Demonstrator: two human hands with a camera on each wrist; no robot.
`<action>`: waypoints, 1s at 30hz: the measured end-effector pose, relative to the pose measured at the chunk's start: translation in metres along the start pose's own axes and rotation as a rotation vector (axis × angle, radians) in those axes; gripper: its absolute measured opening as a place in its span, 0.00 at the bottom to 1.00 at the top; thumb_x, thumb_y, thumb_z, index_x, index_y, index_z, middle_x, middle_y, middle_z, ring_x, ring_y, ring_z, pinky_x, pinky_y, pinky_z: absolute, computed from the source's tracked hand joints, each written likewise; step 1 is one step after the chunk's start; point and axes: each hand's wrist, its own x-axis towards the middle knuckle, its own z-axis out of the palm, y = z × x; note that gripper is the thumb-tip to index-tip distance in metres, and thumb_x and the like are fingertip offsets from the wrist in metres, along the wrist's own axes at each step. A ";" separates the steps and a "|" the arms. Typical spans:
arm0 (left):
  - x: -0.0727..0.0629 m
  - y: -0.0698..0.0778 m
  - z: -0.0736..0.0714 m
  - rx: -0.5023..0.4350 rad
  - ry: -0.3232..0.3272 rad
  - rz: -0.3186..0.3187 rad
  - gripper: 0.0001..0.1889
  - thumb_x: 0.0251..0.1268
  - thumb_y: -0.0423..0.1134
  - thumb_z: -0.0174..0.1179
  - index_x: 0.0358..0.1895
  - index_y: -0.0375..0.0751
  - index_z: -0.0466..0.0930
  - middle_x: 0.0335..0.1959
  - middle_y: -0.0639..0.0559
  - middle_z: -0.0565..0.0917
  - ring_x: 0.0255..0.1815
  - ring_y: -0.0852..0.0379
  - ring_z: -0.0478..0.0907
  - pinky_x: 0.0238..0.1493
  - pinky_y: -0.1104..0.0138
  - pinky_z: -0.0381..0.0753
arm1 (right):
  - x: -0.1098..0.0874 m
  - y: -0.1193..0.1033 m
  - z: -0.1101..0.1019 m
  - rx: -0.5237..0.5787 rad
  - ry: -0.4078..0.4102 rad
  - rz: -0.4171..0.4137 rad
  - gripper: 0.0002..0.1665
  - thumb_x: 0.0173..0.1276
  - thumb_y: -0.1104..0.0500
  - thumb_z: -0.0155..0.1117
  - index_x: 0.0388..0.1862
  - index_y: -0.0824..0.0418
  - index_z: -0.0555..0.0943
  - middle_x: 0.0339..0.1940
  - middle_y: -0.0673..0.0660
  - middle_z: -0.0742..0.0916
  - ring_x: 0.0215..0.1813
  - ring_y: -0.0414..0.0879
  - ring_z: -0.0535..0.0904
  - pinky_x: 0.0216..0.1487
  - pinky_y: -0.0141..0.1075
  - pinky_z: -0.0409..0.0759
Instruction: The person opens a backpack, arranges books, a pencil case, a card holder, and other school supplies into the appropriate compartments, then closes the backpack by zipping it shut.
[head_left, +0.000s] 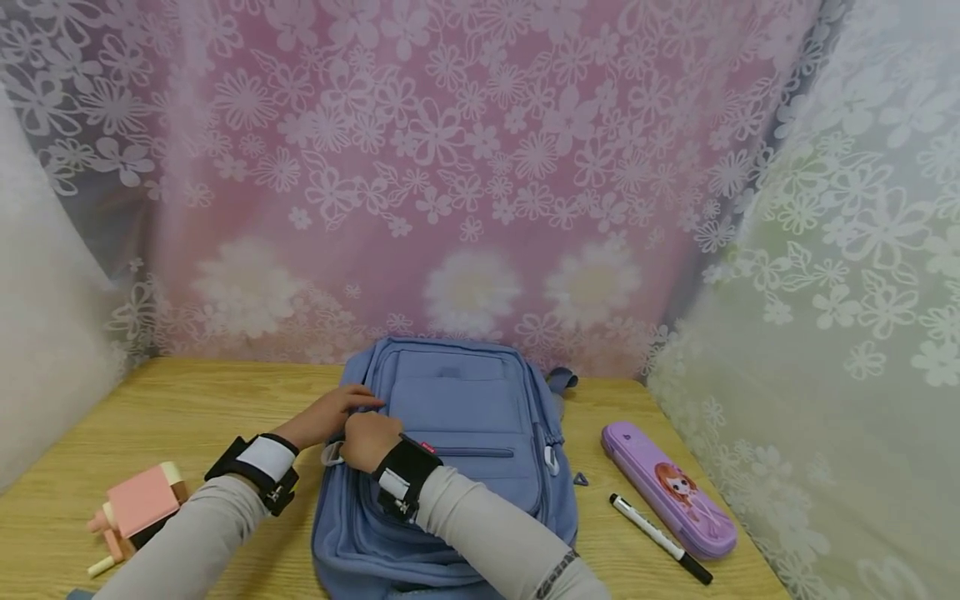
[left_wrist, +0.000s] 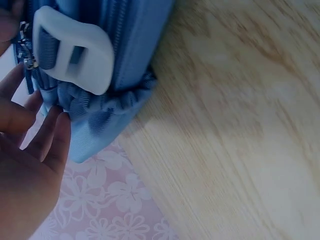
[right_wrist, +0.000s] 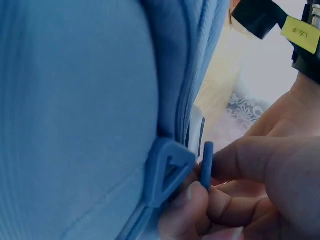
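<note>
A blue backpack lies front side up on the wooden table. At its upper left edge, my right hand pinches a slim blue zipper pull between thumb and finger. Beside that pull sits a triangular blue zipper pull on the front of the bag. My left hand is just beyond the right one, its loosely extended fingers touching the bag's side by the gathered side pocket. A white plastic buckle hangs on that same side.
Right of the backpack lie a purple pencil case with a cartoon girl and a white marker with black ends. Pink and cream block-like items sit at the left. A floral curtain borders the wooden table.
</note>
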 end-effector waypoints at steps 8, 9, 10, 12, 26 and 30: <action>-0.002 -0.001 0.008 0.047 -0.016 -0.006 0.21 0.67 0.21 0.38 0.60 0.29 0.71 0.64 0.26 0.64 0.65 0.26 0.58 0.61 0.40 0.65 | -0.022 -0.004 0.001 -0.011 -0.073 -0.098 0.28 0.67 0.52 0.58 0.07 0.53 0.63 0.07 0.50 0.64 0.11 0.41 0.59 0.16 0.33 0.64; -0.001 -0.001 0.009 0.035 -0.020 -0.027 0.20 0.69 0.24 0.38 0.61 0.29 0.70 0.65 0.26 0.63 0.66 0.26 0.58 0.61 0.41 0.64 | -0.025 -0.006 0.002 -0.020 -0.089 -0.111 0.28 0.66 0.51 0.58 0.08 0.53 0.63 0.06 0.49 0.63 0.10 0.41 0.58 0.13 0.32 0.60; -0.001 -0.001 0.008 0.025 -0.030 -0.046 0.19 0.72 0.27 0.38 0.62 0.30 0.70 0.66 0.27 0.62 0.66 0.27 0.58 0.61 0.41 0.65 | -0.029 -0.007 0.003 -0.018 -0.109 -0.119 0.28 0.66 0.52 0.58 0.07 0.53 0.62 0.06 0.49 0.63 0.10 0.41 0.57 0.12 0.32 0.58; -0.001 0.000 0.008 0.002 -0.051 -0.093 0.20 0.75 0.35 0.40 0.64 0.31 0.68 0.68 0.28 0.60 0.67 0.27 0.56 0.62 0.41 0.64 | -0.034 -0.009 0.004 0.000 -0.147 -0.143 0.28 0.66 0.52 0.58 0.08 0.53 0.62 0.07 0.49 0.63 0.10 0.41 0.57 0.11 0.32 0.58; -0.004 0.017 0.022 0.076 -0.115 -0.170 0.44 0.62 0.57 0.57 0.72 0.33 0.51 0.72 0.28 0.48 0.70 0.25 0.47 0.62 0.35 0.57 | -0.082 0.002 -0.012 0.037 -0.403 -0.326 0.31 0.69 0.52 0.57 0.06 0.53 0.59 0.06 0.48 0.59 0.10 0.38 0.47 0.12 0.30 0.52; -0.007 0.017 0.023 0.079 -0.109 -0.177 0.44 0.62 0.57 0.57 0.72 0.34 0.50 0.72 0.28 0.48 0.70 0.25 0.47 0.63 0.35 0.57 | -0.098 0.009 -0.019 0.029 -0.390 -0.379 0.31 0.69 0.53 0.56 0.06 0.53 0.59 0.06 0.47 0.59 0.10 0.37 0.48 0.12 0.29 0.52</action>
